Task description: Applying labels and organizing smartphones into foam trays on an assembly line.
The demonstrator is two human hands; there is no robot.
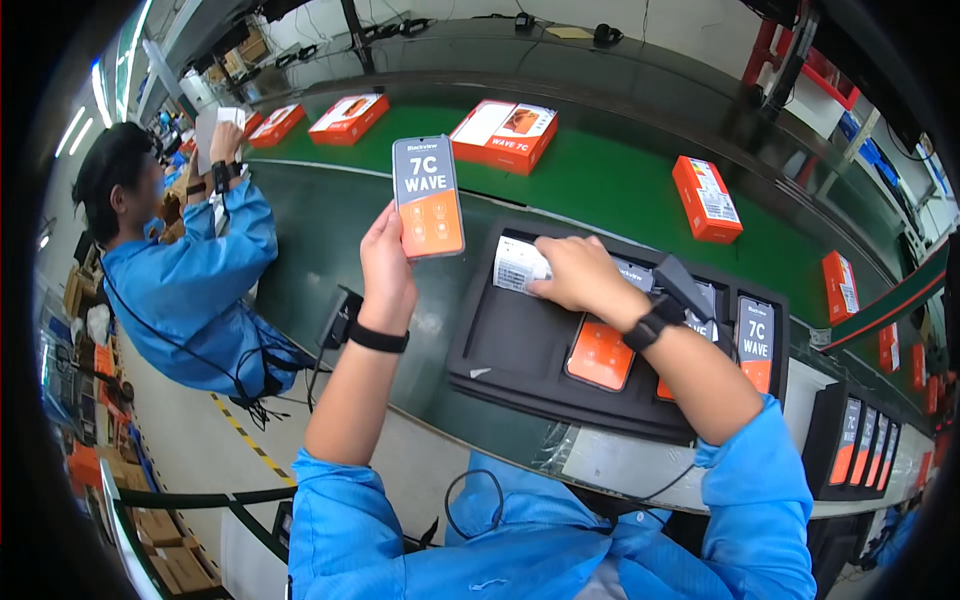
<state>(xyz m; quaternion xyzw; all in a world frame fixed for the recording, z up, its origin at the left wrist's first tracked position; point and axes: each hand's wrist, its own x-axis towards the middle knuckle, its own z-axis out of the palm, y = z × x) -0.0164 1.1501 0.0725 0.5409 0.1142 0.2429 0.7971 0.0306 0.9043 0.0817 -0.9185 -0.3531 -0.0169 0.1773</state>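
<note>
two bare hands work above a black foam tray at a green conveyor belt. the left hand is raised, its fingers closed around the lower edge of a smartphone whose grey and orange screen film faces the camera; the phone stands upright above the fingertips, clear of the tray. the right hand lies palm down over the tray's far edge, fingers curled onto a white label sheet, which sticks out to the left of the fingertips. just below that hand another orange-filmed phone lies flat in the tray, and one more lies off to the right of the wrist. orange boxes ride the belt beyond the fingers. a co-worker in a blue coat stands well to the left.
</note>
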